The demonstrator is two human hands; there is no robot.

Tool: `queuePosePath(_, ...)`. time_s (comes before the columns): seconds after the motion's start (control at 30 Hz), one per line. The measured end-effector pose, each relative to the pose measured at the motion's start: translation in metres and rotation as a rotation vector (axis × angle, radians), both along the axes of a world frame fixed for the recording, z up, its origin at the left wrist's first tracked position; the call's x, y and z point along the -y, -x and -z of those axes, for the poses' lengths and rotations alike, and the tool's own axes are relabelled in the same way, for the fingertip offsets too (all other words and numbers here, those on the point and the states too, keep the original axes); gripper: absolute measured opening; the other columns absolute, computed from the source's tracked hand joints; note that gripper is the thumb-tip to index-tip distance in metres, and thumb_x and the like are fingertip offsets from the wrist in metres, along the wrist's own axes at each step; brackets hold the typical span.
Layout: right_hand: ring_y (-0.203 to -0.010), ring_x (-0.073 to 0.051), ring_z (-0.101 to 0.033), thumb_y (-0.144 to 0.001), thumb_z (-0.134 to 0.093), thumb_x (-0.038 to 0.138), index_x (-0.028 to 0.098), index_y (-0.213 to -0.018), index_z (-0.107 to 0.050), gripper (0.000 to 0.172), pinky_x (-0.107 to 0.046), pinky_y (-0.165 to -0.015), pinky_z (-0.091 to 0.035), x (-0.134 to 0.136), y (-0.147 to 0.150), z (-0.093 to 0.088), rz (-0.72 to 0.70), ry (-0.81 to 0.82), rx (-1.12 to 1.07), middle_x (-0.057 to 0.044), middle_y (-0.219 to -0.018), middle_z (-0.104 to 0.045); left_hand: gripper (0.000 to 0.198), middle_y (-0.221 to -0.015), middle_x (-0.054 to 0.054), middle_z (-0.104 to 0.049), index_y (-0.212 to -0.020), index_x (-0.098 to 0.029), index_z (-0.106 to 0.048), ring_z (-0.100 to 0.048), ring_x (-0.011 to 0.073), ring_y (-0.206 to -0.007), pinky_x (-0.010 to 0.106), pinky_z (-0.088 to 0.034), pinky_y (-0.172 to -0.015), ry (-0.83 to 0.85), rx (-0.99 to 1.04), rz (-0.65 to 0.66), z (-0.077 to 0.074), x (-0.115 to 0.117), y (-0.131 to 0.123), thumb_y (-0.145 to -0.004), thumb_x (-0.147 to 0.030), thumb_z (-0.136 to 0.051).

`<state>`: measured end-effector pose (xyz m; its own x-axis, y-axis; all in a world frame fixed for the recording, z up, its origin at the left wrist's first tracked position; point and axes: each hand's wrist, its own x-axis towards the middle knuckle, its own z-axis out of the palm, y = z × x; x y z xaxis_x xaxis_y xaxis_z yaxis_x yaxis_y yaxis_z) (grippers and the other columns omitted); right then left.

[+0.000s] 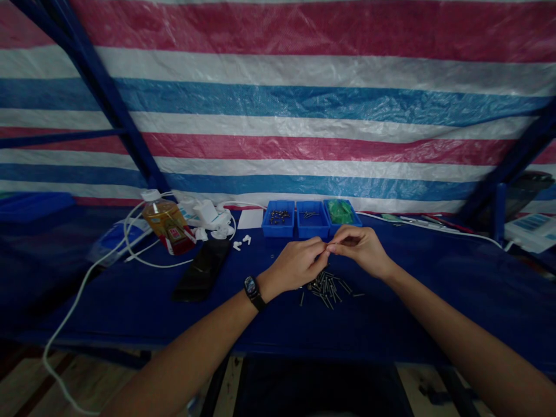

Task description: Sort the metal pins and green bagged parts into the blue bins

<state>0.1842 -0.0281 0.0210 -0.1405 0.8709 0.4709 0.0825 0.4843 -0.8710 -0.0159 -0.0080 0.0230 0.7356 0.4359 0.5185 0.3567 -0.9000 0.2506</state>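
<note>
Over the middle of the blue table, my left hand (301, 263) and my right hand (361, 250) meet at the fingertips. Both are closed in a pinch, and whatever lies between the fingers is too small and hidden to name. A black watch (253, 292) is on my left wrist. Just below the hands is a loose pile of long screws (329, 288), partly covered by my left hand. Behind them stand three blue bins: the left bin (278, 233) holds small metal parts, the middle bin (313, 231) a few screws, and the right bin a green plastic bag (341, 211).
To the left are a dark phone (203, 271), white earbuds (242, 242), a bottle of amber drink (168, 222) and a looping white cable (84, 284). Thin tools (428, 223) lie along the back right. A striped tarp (304, 104) hangs behind the blue table (399, 324).
</note>
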Motion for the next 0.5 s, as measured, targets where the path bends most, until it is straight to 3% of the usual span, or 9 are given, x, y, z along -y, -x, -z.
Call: queuePosePath(0.5, -0.056, -0.012, -0.060, -0.069, -0.086, 0.041, 0.022, -0.066, -0.069, 0.025, -0.027, -0.058, -0.051, -0.0015, 0.0043, -0.0004, 0.062, 0.138, -0.127, 0.001, -0.060, -0.067, 0.025, -0.082, 0.001, -0.065, -0.101, -0.017, -0.064, -0.057, 0.0103, -0.065, 0.023, -0.043, -0.061, -0.034, 0.146, -0.049, 0.0024, 0.0000, -0.0021, -0.105, -0.030, -0.043)
